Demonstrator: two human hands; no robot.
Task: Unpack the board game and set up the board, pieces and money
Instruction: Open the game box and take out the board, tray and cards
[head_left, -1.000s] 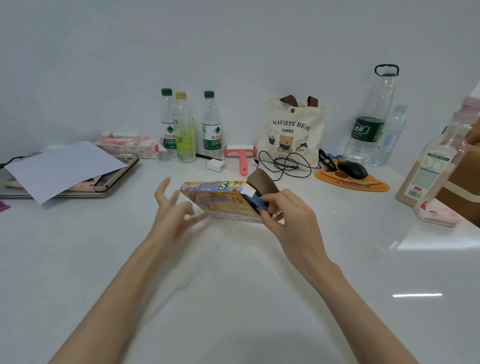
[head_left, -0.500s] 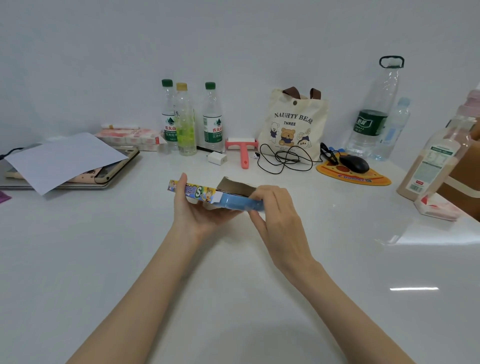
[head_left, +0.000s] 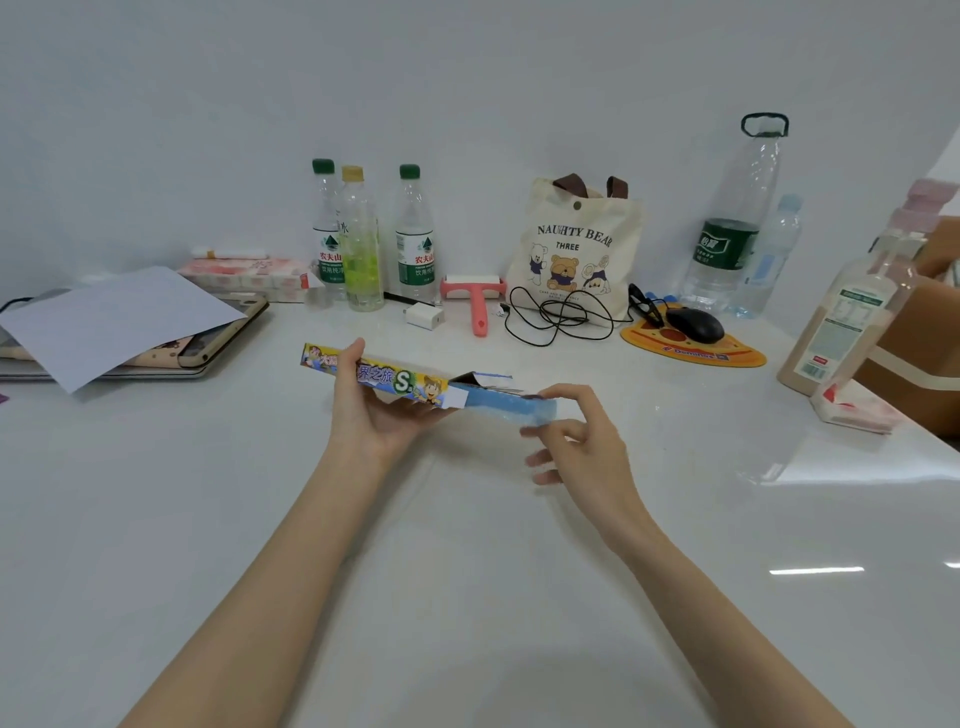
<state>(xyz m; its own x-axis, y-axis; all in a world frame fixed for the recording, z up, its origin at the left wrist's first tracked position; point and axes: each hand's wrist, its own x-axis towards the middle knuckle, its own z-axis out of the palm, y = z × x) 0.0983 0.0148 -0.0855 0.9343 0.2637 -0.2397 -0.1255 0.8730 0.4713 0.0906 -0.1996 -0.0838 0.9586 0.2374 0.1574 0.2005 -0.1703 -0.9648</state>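
Box (head_left: 384, 378): slim printed cardboard carton, held level above the white table (head_left: 467, 571), centre of view and clear of the surface. Left hand (head_left: 374, 415) cups it from below, palm up, thumb wrapped over the near long edge. The fingers go underneath and are hidden. The end flap (head_left: 470, 378) on the right stands open.

Blue insert (head_left: 504, 408) sticks partway out of that open end, its left part inside the box. Right hand (head_left: 587, 447) pinches the free end, index finger along the top and thumb beneath. The other three fingers hang loosely curled below and hold nothing. This area is slightly blurred, so the exact contact is a judgement.

Handling, judged:
- The box is light, thin card and easy to crush. A squeeze across its broad faces would likely clamp the insert and jam it.
- The better hold is along the narrow edges toward the closed end, roughly where the left hand sits.
- The insert looks like a stiffer, matte block or tray. Whether loose pieces or money ride on it cannot be told.
- The insert should come out level, with support under its middle, since contents could tip.
- The pull should run straight along the box, because the flap may tear if snagged.
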